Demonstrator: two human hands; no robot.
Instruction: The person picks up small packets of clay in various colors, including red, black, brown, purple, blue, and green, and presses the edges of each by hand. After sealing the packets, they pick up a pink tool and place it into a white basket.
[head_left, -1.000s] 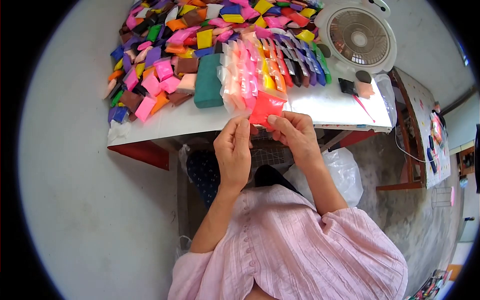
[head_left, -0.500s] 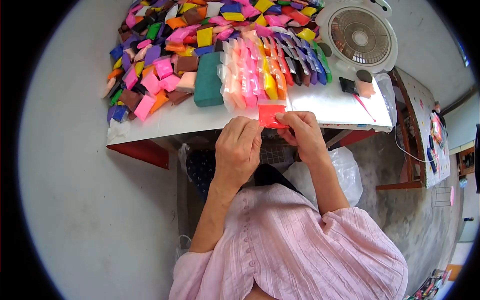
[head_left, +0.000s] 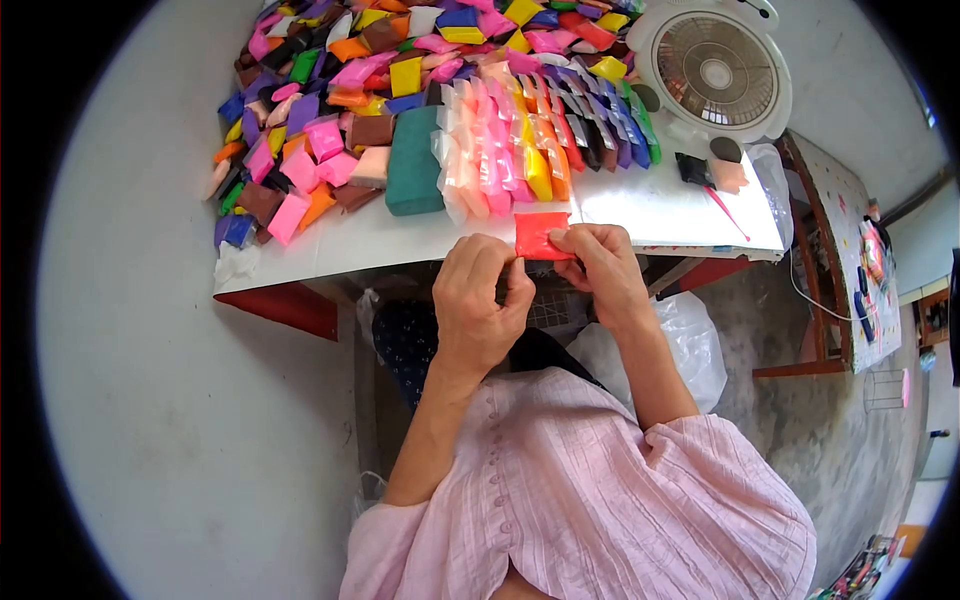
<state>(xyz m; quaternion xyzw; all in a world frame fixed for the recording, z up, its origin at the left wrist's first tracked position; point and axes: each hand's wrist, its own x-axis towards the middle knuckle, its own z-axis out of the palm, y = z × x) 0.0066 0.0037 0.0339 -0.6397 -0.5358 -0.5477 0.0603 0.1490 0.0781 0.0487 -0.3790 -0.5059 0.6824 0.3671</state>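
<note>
A small red packet (head_left: 535,230) in clear film is held up at the front edge of the white table (head_left: 330,245). My right hand (head_left: 605,270) grips its right side, thumb on the front and fingers curled behind. At its lower left corner, the thumb and fingertips of my left hand (head_left: 480,300) are pinched together on the film. Just beyond lies a row of filled packets (head_left: 490,150) in several colours, leaning on one another. A dark green block (head_left: 415,160) stands at the row's left end.
A heap of coloured packets (head_left: 310,140) covers the table's left and back. On the right are a white fan (head_left: 715,75), a black packet (head_left: 692,168), a peach packet (head_left: 729,176) and a thin pink stick (head_left: 730,213). Below hangs a white plastic bag (head_left: 690,350).
My left thumb has shifted and a gap shows between it and the curled fingers. The red packet now faces me flatter, with more of its front showing.
</note>
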